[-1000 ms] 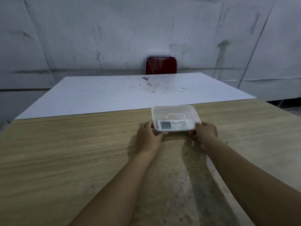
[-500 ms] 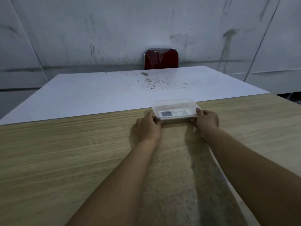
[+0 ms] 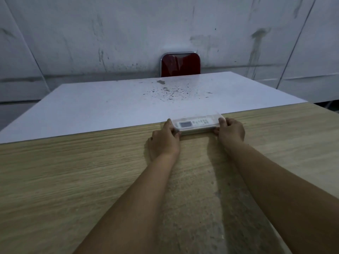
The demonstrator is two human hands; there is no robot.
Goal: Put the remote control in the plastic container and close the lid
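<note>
A clear plastic container [image 3: 199, 116] sits on the wooden table where the wood meets a white board. Its lid lies flat on top. Inside, seen through the plastic, rests a white remote control [image 3: 194, 123] with a small grey screen at its left end. My left hand [image 3: 165, 139] grips the container's left end, thumb against its corner. The right end is held by my right hand [image 3: 231, 131], fingers curled round the edge. Both forearms stretch across the table toward it.
The wooden table [image 3: 73, 171] fills the near view. A white board [image 3: 128, 101] with dark specks covers its far half. A red chair back [image 3: 180, 64] stands behind the far edge, against a stained grey wall.
The lid, tilted up a second ago, now lies flat on the container. The container looks lower and farther along the table. Both hands stay at its ends.
</note>
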